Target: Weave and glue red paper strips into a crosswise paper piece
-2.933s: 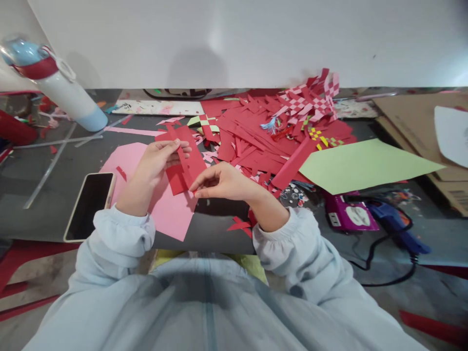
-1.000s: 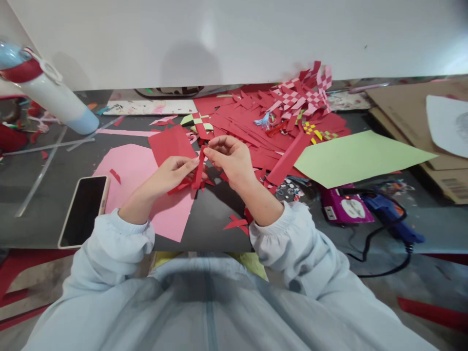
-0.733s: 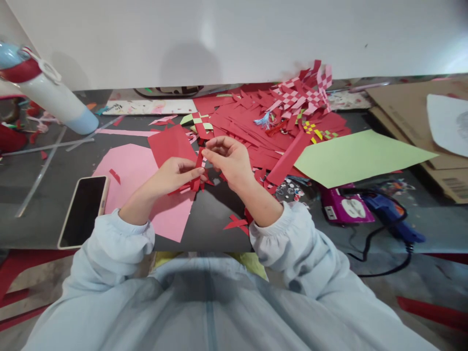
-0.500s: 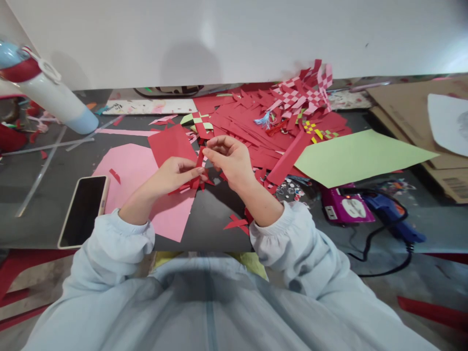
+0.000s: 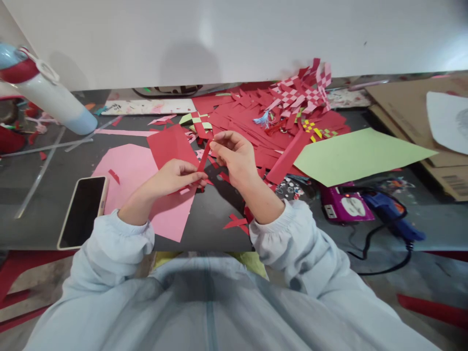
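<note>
A narrow red paper strip (image 5: 205, 157) stretches at a slant between my two hands. Its upper end is pinched between the thumb and fingers of my right hand (image 5: 236, 158). My left hand (image 5: 173, 176) holds the lower end, thumb on top; part of the strip is hidden under those fingers. Beneath my left hand lie a pink paper sheet (image 5: 126, 163) and a red paper sheet (image 5: 171, 146). Just beyond my hands is a green and red woven paper piece (image 5: 199, 121). Crossed red scraps (image 5: 236, 222) rest near the table's front edge.
Red strips (image 5: 239, 124) and pink checkered woven paper (image 5: 292, 95) heap up at the back. A phone (image 5: 83, 212) and a bottle (image 5: 60, 95) stand left. On the right are a light green sheet (image 5: 361, 156), a purple box (image 5: 345, 207), a blue glue gun (image 5: 391, 214) and cardboard (image 5: 405, 109).
My right hand has moved slightly right, drawing the strip's upper end with it. The strip now leans further right and more of it shows. My left hand has barely shifted.
</note>
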Demonstrator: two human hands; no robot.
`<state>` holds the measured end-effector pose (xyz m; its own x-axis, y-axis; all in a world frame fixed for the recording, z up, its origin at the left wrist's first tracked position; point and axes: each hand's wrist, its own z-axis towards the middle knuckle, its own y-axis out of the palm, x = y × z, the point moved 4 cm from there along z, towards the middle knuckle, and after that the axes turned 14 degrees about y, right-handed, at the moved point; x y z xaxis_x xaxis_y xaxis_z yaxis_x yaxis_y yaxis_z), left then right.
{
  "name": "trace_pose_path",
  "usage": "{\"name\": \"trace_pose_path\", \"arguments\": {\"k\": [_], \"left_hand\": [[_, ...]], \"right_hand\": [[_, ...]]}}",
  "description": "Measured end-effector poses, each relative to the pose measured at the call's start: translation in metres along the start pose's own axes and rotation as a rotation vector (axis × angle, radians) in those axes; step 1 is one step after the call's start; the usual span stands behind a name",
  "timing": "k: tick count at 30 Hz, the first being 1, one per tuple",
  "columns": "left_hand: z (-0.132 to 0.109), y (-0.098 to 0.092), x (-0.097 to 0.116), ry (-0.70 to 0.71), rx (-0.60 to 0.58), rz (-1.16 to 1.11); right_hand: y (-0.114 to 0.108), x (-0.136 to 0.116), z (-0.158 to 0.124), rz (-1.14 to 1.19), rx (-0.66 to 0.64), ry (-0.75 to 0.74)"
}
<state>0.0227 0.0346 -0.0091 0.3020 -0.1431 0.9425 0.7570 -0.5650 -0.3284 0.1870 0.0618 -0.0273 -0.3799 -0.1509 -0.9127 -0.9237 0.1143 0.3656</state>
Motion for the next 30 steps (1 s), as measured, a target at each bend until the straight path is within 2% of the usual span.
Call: {"name": "trace_pose_path", "arguments": {"k": [7, 12, 30], "left_hand": [[0.001, -0.001, 0.000, 0.001, -0.033, 0.003], [-0.001, -0.001, -0.002, -0.008, 0.000, -0.018], [-0.003, 0.000, 0.000, -0.062, 0.066, -0.103]], "right_hand": [[-0.006, 0.001, 0.006, 0.017, 0.016, -0.013], [-0.010, -0.001, 0.009, -0.030, 0.031, -0.065], [-0.014, -0.004, 0.012, 0.075, 0.100, -0.066]]}}
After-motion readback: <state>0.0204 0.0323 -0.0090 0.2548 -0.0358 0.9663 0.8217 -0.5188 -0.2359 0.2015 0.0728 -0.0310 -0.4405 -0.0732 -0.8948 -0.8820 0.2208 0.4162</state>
